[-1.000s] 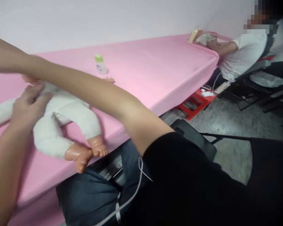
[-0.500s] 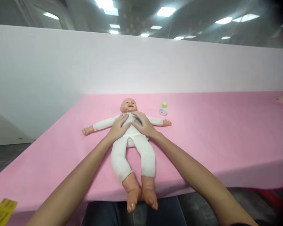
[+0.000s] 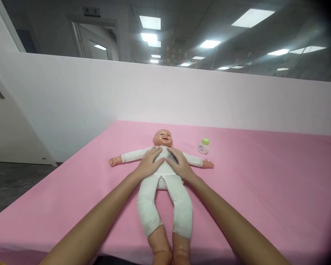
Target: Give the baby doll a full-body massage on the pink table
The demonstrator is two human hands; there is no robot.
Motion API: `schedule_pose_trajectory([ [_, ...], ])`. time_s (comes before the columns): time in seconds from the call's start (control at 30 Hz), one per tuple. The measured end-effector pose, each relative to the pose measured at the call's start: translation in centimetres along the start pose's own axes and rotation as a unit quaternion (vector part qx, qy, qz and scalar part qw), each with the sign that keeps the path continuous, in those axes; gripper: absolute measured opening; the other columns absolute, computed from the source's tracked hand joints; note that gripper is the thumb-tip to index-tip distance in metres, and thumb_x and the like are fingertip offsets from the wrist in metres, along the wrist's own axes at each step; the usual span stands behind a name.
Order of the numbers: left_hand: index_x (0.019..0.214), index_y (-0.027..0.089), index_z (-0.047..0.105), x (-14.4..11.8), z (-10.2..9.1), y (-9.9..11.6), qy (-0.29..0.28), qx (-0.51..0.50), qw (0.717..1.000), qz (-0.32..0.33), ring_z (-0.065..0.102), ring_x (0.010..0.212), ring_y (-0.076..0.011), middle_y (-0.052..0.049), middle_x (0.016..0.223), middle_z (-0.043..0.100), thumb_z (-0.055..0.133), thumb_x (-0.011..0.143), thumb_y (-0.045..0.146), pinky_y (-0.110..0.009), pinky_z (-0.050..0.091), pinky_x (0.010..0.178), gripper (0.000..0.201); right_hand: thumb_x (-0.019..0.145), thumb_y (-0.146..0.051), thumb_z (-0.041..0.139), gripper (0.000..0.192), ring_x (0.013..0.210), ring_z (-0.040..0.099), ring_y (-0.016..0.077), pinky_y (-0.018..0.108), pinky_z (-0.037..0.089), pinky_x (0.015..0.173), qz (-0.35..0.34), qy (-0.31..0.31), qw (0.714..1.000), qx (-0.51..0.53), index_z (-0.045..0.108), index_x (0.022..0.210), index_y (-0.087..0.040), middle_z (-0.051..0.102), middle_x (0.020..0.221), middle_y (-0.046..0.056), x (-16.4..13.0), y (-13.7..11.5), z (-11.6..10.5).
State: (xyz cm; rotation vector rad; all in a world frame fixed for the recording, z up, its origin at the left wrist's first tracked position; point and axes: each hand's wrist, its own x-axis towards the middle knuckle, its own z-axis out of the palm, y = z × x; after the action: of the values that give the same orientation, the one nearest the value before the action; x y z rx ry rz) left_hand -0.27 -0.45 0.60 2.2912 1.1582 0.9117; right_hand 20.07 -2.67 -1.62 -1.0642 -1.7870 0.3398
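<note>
Both your hands lie flat, fingers extended, gripping nothing: left hand [image 3: 150,162] and right hand [image 3: 180,164] press the doll [image 3: 162,173] chest. Doll lies supine mid-table [image 3: 264,191]; bottle [image 3: 203,146] at its 2 o'clock.

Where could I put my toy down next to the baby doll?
The pink table is bare right of the small bottle, and left of the doll beyond its outstretched arm. It is crowded at the doll's chest, where the left hand and right hand rest.
</note>
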Motion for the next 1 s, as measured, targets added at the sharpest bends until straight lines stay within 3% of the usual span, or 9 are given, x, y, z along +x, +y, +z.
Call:
schedule_pose_trajectory([
  [1.0, 0.148, 0.024, 0.051, 0.04, -0.15, 0.13, 0.004, 0.002, 1.000, 0.004, 0.027, 0.154, -0.0273, -0.005, 0.160, 0.043, 0.049, 0.096, 0.053, -0.050, 0.019, 0.128, 0.059, 0.094, -0.046, 0.061, 0.044, 0.141, 0.046, 0.0275, 0.053, 0.033, 0.121, 0.014, -0.014, 1.000, 0.013, 0.066, 0.133, -0.027, 0.057, 0.147, 0.009, 0.14, -0.35, -0.05],
])
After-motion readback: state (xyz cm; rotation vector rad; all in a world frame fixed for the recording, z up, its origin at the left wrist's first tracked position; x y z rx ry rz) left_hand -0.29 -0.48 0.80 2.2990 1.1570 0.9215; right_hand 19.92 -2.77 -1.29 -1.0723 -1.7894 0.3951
